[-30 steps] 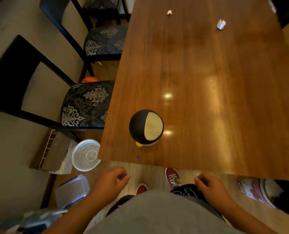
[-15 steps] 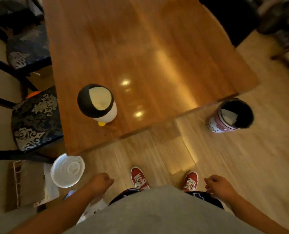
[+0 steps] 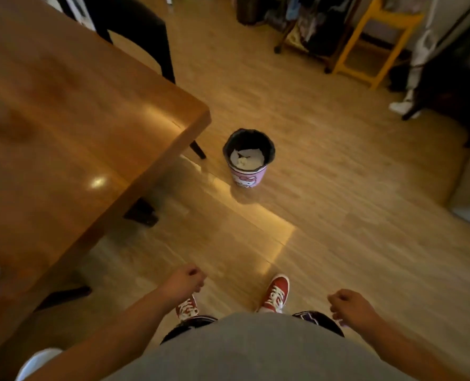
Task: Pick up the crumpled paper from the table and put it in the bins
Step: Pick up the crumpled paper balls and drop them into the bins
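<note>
While left hand (image 3: pixel 185 280) and right hand (image 3: pixel 349 303) curl loosely, empty, the bin (image 3: pixel 246 177) holds paper (image 3: pixel 247 160).

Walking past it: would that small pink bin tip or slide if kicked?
Probably slides: the pink bin looks small, on glossy floor. Likely light and tippable, since only white paper shows inside.

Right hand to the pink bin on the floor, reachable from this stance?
Probably not yet. The pink bin stands on open floor well ahead of the shoes, while the right hand hangs at the person's side. Nothing blocks the way; a step forward and a bend look needed.
</note>
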